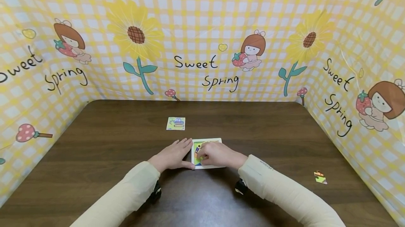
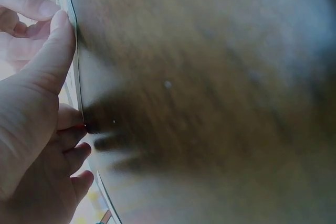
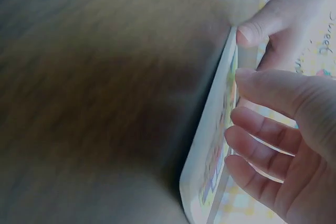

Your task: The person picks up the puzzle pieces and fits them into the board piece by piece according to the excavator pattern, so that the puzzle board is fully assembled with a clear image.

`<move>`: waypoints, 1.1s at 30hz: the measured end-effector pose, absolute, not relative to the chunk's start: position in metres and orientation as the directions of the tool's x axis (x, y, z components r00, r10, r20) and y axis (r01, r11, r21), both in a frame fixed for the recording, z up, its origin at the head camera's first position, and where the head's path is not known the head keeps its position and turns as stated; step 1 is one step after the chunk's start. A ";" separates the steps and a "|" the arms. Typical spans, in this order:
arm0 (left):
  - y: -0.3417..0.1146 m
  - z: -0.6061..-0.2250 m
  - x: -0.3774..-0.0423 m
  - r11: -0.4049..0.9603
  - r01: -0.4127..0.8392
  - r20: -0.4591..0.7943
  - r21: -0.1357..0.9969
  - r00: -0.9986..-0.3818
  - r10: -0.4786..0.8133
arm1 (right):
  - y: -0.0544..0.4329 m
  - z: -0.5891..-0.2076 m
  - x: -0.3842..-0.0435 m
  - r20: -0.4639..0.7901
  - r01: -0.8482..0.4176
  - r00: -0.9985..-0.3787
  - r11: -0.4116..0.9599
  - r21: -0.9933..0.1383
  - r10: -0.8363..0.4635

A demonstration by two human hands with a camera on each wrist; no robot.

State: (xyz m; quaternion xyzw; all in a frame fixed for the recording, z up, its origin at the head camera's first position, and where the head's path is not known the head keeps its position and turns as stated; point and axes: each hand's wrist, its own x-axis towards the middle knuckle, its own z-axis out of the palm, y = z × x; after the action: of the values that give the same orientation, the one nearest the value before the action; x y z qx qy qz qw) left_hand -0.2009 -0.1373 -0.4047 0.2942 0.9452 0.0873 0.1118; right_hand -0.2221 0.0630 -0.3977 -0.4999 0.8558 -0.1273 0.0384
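A white-rimmed picture puzzle board [image 1: 207, 167] lies on the table in front of me, its colourful green picture partly covered. Along its left edge rests my left hand [image 1: 173, 154], fingers stretched forward and thumb at the near left corner. My right hand [image 1: 218, 154] is over the board, fingers bent down and fingertips right at the picture. In the right wrist view its thumb [image 3: 262, 85] reaches the picture beside the left thumb [image 3: 252, 32]; whether it pinches a puzzle piece I cannot tell. The right hand hides much of the picture.
A small square picture card [image 1: 175, 123] with a vehicle drawing lies beyond the left hand. Far to the right is a loose puzzle piece [image 1: 320, 177]. The brown table [image 1: 126, 121] is bounded by a checked yellow cloth [image 1: 196, 37] at the back and sides.
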 end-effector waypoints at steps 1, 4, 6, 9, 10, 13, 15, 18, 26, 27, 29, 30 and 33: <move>-0.137 -0.405 -0.201 0.812 0.536 -0.159 0.231 -0.802 0.575 | 0.066 -0.397 -0.223 0.069 -0.844 -0.499 0.467 -0.262 -0.864; -0.136 -0.405 -0.200 0.817 0.531 -0.166 0.224 -0.805 0.569 | 0.079 -0.395 -0.223 0.094 -0.827 -0.523 0.477 -0.297 -0.847; -0.136 -0.405 -0.200 0.823 0.524 -0.173 0.221 -0.809 0.562 | 0.091 -0.391 -0.222 0.102 -0.808 -0.549 0.495 -0.320 -0.829; -0.135 -0.405 -0.200 0.831 0.511 -0.186 0.221 -0.814 0.550 | 0.111 -0.386 -0.220 0.100 -0.765 -0.600 0.533 -0.363 -0.793; -0.135 -0.405 -0.200 0.832 0.508 -0.190 0.221 -0.815 0.548 | 0.118 -0.386 -0.220 0.093 -0.746 -0.620 0.550 -0.375 -0.779; -0.135 -0.406 -0.201 0.835 0.504 -0.196 0.223 -0.816 0.544 | 0.140 -0.384 -0.216 0.081 -0.706 -0.665 0.590 -0.391 -0.742; -0.135 -0.407 -0.201 0.835 0.503 -0.196 0.223 -0.816 0.544 | 0.156 -0.384 -0.212 0.068 -0.681 -0.689 0.612 -0.402 -0.722; -0.136 -0.408 -0.201 0.834 0.504 -0.194 0.225 -0.816 0.545 | 0.180 -0.385 -0.206 0.056 -0.655 -0.712 0.632 -0.414 -0.700; -0.138 -0.409 -0.201 0.835 0.502 -0.190 0.227 -0.818 0.543 | 0.236 -0.387 -0.188 0.003 -0.584 -0.746 0.651 -0.484 -0.666; -0.138 -0.409 -0.202 0.835 0.501 -0.190 0.226 -0.818 0.542 | 0.241 -0.387 -0.186 -0.009 -0.575 -0.747 0.654 -0.492 -0.664; -0.138 -0.409 -0.201 0.836 0.500 -0.191 0.227 -0.819 0.541 | 0.251 -0.387 -0.181 -0.035 -0.557 -0.752 0.662 -0.502 -0.659; -0.138 -0.409 -0.201 0.837 0.499 -0.191 0.227 -0.819 0.540 | 0.256 -0.387 -0.179 -0.050 -0.547 -0.754 0.668 -0.504 -0.656; -0.138 -0.408 -0.202 0.837 0.496 -0.193 0.230 -0.820 0.539 | 0.268 -0.389 -0.173 -0.082 -0.531 -0.754 0.678 -0.508 -0.652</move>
State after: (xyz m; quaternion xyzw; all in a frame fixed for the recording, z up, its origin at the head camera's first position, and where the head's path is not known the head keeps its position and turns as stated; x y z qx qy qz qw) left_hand -0.2017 -0.1378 -0.4083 0.2724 0.9501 0.0849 0.1260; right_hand -0.1727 0.2676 -0.3891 -0.3260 0.9069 -0.2336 0.1290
